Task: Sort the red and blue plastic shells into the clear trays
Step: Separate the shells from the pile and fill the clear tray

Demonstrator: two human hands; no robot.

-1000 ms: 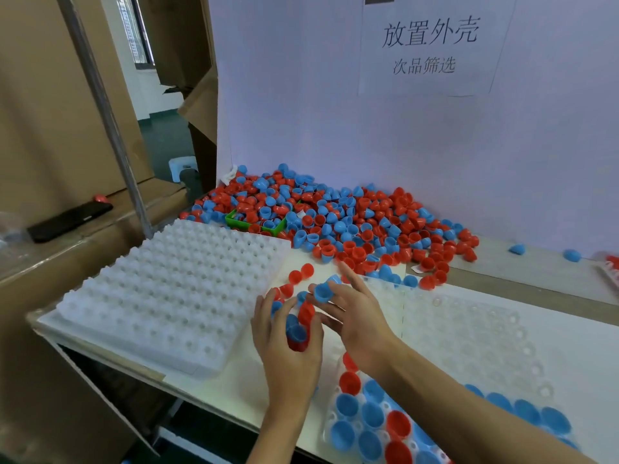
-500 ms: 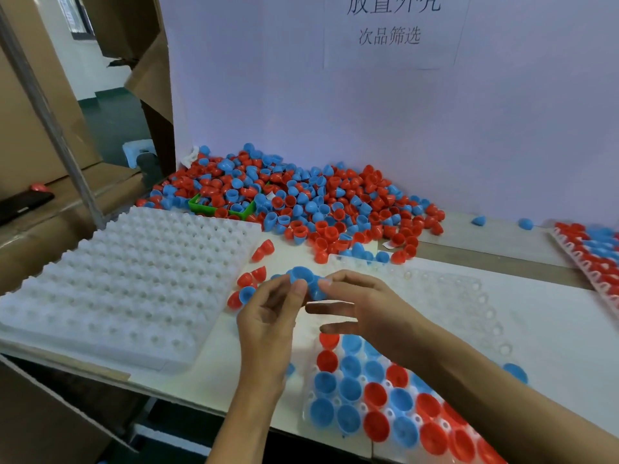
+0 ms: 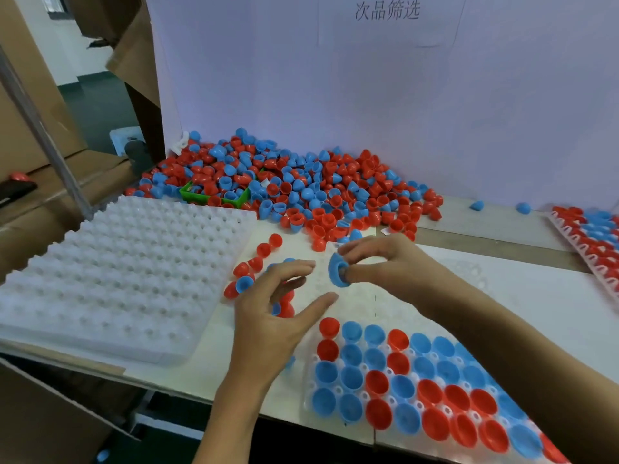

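Far to the left of the left hand (image 3: 274, 316): a stack of white trays (image 3: 127, 272), not touched. Just left of its fingertips: a few loose shells (image 3: 249, 267) on the table, red and blue.

Kept the left hand loosely curved, fingers spread, thumb out. Between fingers and thumb, some red shells (image 3: 286, 308) visible. Not possible to tell whether carried in the hand or only lying under it. If carried so loosely, could easily have dropped and rolled toward the near edge of the table.

Pinched one blue shell (image 3: 336, 271) in the right hand (image 3: 385, 262), thumb inside the cup and fingers on its back, just right of the left fingertips. Held above the bare rows of the clear tray (image 3: 311, 385), not yet seated. Likely step, as a judgement: putting this shell into a free cell, open side up like the others.

Possible troubles from here:
- Slipping from the pinch, because of smooth round plastic.
- Landing tilted or upside down in the cell, if released too high.
- Knocking out already seated shells below the right wrist, with the forearm so low across the filled rows.
- Pushing the light tray sideways when pressing down.

Beyond both hands: the big pile (image 3: 301, 182) against the wall, easy to disturb when reaching. Far right of the right hand: another filled tray (image 3: 589, 236).
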